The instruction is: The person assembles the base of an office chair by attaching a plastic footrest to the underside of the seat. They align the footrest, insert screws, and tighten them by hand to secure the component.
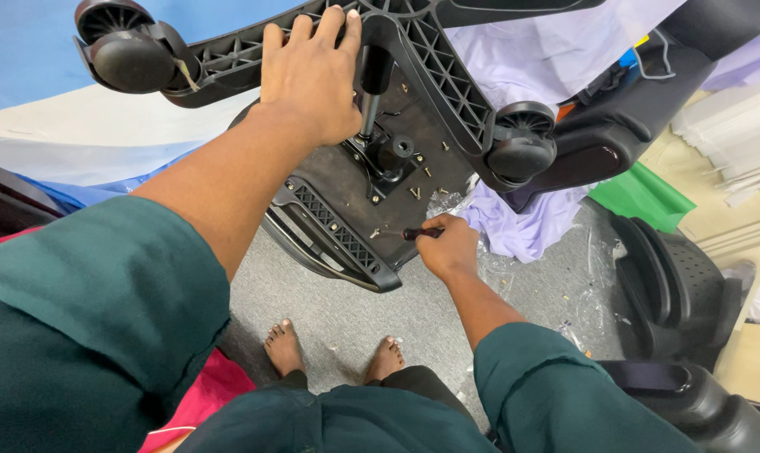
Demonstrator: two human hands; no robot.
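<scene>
upturned black plastic office chair seat [346, 210] right under both sets of fingers | black five-star wheeled base [430, 59], left hand [313, 71] clenched over one spoke | right hand [447, 247] fingers wrapped on small black-handled screwdriver [420, 233], tip just past fingertips at seat's underside

Green sheet [644, 195] and lilac cloth [527, 226] lie on grey carpet [413, 315].
</scene>
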